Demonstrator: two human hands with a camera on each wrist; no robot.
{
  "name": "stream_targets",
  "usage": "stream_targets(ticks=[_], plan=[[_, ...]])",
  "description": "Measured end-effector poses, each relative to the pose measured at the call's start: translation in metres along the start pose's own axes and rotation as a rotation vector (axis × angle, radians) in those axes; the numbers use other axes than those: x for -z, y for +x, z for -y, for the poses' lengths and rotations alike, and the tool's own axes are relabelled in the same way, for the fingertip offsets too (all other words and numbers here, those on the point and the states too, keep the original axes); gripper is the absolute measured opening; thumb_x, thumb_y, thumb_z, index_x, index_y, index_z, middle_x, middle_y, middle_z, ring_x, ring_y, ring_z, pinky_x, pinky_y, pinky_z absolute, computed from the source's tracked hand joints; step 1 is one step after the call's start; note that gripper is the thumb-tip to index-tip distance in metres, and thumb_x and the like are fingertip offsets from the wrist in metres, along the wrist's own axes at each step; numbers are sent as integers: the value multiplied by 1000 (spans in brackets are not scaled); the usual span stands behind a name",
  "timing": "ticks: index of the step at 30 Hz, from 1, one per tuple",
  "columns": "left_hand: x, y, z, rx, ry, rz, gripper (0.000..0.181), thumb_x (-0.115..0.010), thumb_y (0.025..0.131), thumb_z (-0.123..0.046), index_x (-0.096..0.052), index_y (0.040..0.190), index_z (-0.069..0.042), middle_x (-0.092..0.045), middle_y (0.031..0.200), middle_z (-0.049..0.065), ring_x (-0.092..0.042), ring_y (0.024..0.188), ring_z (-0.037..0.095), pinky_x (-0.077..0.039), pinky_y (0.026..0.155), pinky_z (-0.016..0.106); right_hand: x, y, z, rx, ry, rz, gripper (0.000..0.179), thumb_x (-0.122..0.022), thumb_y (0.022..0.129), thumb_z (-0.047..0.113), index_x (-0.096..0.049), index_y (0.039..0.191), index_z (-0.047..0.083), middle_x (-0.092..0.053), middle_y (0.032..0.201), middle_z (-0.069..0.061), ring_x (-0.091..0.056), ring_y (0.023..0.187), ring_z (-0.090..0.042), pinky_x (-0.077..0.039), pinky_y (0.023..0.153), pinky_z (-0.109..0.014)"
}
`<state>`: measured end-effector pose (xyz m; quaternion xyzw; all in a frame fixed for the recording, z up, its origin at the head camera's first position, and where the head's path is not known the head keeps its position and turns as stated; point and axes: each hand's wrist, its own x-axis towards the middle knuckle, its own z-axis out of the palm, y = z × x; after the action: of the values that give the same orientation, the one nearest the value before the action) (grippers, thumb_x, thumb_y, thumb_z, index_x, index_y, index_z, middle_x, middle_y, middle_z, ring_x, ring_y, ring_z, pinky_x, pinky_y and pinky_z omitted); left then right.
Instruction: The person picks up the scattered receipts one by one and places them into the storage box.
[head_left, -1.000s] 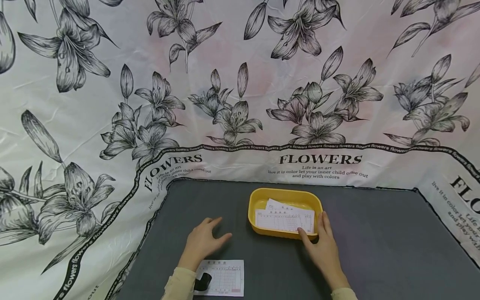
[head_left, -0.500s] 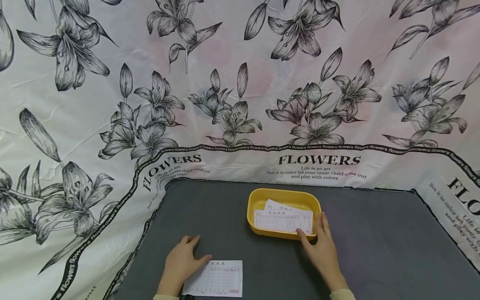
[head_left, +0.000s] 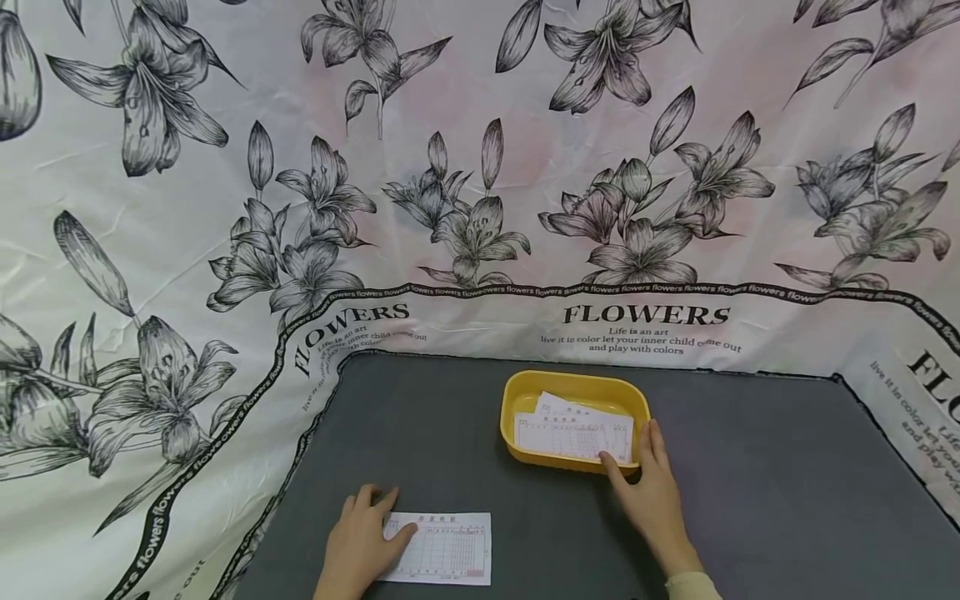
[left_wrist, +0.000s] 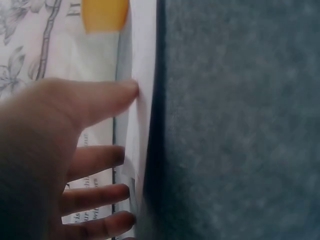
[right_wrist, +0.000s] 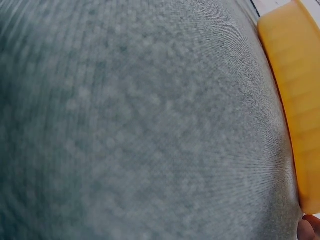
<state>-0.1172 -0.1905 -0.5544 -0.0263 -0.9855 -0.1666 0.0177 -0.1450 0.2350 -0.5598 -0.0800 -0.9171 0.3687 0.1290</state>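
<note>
On the grey table lies a printed paper slip (head_left: 446, 550) with a ruled grid. My left hand (head_left: 360, 537) is at its left end, the thumb over the sheet and the other fingers spread near its far left corner. The left wrist view shows the thumb tip on the slip (left_wrist: 145, 60) and the extended fingers at its edge. My right hand (head_left: 651, 496) holds the near right corner of a yellow plastic tray (head_left: 573, 383), thumb at the front rim and fingers along the right side. Overlapping printed slips (head_left: 573, 437) lie inside the tray.
The grey tabletop (head_left: 420, 417) extends around the tray and the loose slip. Behind and to the left hangs a white cloth (head_left: 465, 325) with lily drawings and printed lettering, its lower border meeting the table's edge.
My left hand has moved left and back toward me, and its thumb now lies over the loose slip's left end. My right hand has stayed at the tray's corner.
</note>
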Motion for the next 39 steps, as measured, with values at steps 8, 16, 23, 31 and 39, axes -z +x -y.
stream_targets(ticks=[8, 16, 23, 31, 39], plan=[[-4, -2, -1, 36, -9, -18, 60, -88, 81, -49, -80, 124, -8, -64, 125, 19, -61, 106, 36, -60, 76, 58, 1, 0, 0, 5, -3, -4, 102, -73, 100, 47, -15, 166, -5, -13, 175, -26, -22, 157, -50, -30, 122, -67], [-2, -8, 7, 32, -57, -17, 57, -91, 79, -44, -81, 121, -7, -66, 123, 16, -62, 103, 33, -60, 78, 58, 1, -1, 1, -6, 1, 2, 103, -73, 100, 48, -15, 166, -5, -12, 175, -25, -21, 158, -49, -29, 122, -66], [-3, -10, 9, 38, -86, -14, 47, -94, 77, -39, -84, 112, -8, -68, 114, 12, -63, 96, 29, -59, 79, 55, 2, 0, 2, -15, 4, 10, 103, -72, 100, 49, -12, 166, -4, -11, 176, -25, -20, 159, -49, -28, 123, -66], [-5, -10, 11, 62, -237, -23, 29, -94, 79, -23, -85, 104, -13, -66, 104, 3, -54, 78, 13, -48, 64, 32, 2, 1, 2, -21, 2, 19, 103, -72, 100, 49, -13, 166, -4, -10, 176, -24, -19, 159, -48, -27, 123, -66], [-4, -11, 16, 70, -339, -63, 14, -86, 86, -6, -85, 94, -16, -66, 93, -6, -51, 69, 3, -43, 59, 23, 1, 1, 0, -21, 3, 12, 104, -72, 100, 49, -12, 166, -4, -10, 176, -24, -19, 159, -48, -27, 123, -66]])
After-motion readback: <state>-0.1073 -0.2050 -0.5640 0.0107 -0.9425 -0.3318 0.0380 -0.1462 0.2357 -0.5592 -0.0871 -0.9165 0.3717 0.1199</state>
